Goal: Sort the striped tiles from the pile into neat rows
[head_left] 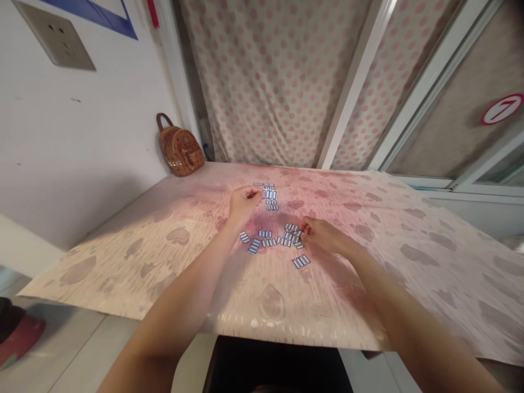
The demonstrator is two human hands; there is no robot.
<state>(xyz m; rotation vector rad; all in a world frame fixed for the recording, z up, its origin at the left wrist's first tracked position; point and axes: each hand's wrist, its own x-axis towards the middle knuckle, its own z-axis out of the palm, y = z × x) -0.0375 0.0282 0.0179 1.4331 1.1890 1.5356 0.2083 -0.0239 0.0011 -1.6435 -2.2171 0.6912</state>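
Small cards printed with blue-edged white bars lie on a patterned tablecloth. My left hand [244, 202] pinches one card [270, 195] between thumb and fingers, over a short column of cards [272, 206] towards the back. Closer to me, my right hand [321, 234] has its fingers closed at the right edge of an overlapping pile of cards [289, 238], pinching a card there; the fingertips partly hide it. Several loose cards [254, 246] are spread left of the pile. A single card [301, 262] lies apart, just in front of it.
The tablecloth [176, 267] has a pink and beige leaf pattern. A brown mini backpack [182, 150] stands at the back left corner against the wall. Behind the table hangs a dotted curtain [266, 82], with framed glass panels to the right. A dark seat [278, 365] is below the front edge.
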